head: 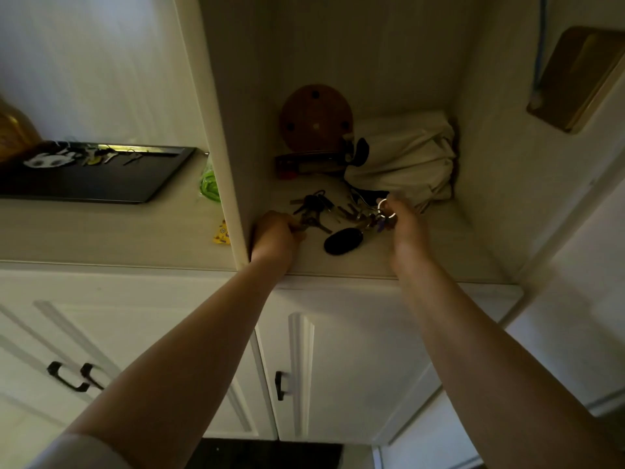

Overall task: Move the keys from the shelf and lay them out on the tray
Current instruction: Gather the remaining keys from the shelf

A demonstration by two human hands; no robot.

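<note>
**Both hands reach into shelf nook for scattered keys**

A person's left hand (278, 231) closes its grip on keys at the near left of the shelf (439, 245), beside the nook's left wall, while the right hand (404, 220) pinches a silver key ring (385, 208) with a bunch of keys hanging from it. Between the two hands lies a dark bunch of keys (313, 206) and, nearer, a black oval fob (343, 241). At the far end of the nook stand a round wooden disc (316, 118) and a pale cloth bag (406, 154). To the left, on the bench (101, 231), a black tray (101, 181) already carries several keys (105, 155) along its far edge. A green item (209, 184) lies just right of the tray.
</note>
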